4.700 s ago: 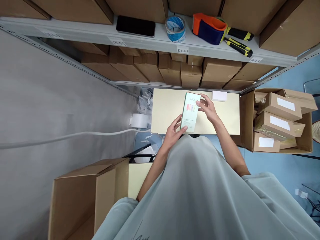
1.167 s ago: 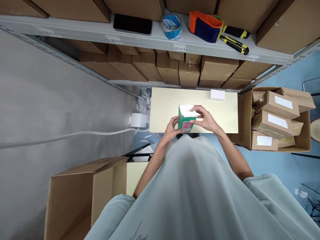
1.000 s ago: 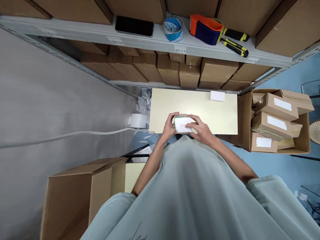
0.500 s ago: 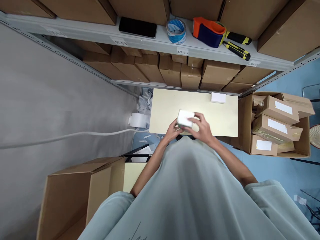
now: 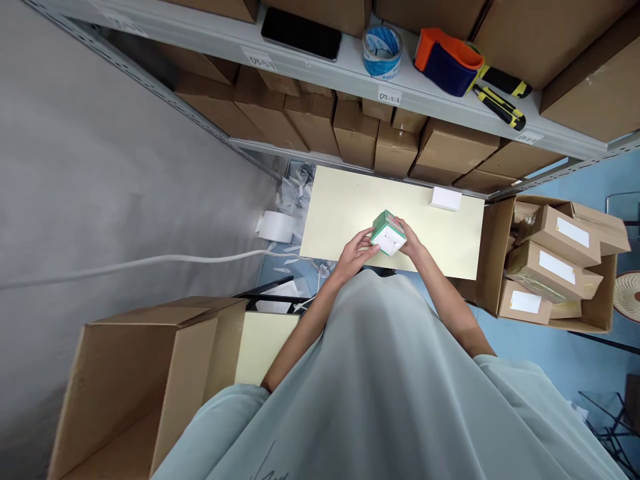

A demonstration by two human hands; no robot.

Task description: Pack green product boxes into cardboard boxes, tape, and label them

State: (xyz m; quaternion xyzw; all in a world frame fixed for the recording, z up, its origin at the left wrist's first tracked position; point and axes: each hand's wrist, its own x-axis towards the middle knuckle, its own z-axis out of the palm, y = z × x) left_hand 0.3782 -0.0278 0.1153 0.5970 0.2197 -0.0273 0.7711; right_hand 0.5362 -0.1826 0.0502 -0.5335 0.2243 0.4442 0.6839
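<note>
Both hands hold a small green-and-white box (image 5: 389,233) above the front part of the pale yellow tabletop (image 5: 350,200). My left hand (image 5: 354,255) has its fingers against the box's left side. On the other side, my right hand (image 5: 409,239) grips the right edge, and some of its fingers are hidden behind the box. A white face with creased flaps is turned toward me, and green shows along the top and left sides. A white block or stack of labels (image 5: 446,199) lies farther back on the tabletop, to the right.
Above the table, a shelf (image 5: 320,70) bears a phone (image 5: 301,33), a tape roll (image 5: 382,52), a tape dispenser (image 5: 447,60) and a box cutter (image 5: 499,107). An open carton (image 5: 493,243) at right holds several brown boxes. Another carton (image 5: 195,393) stands lower left. A white roll (image 5: 276,227) sits left.
The box has been turned, so green sides and a flapped face now show instead of a plain white one. Both hands shifted slightly right, and the camera view has tilted.
</note>
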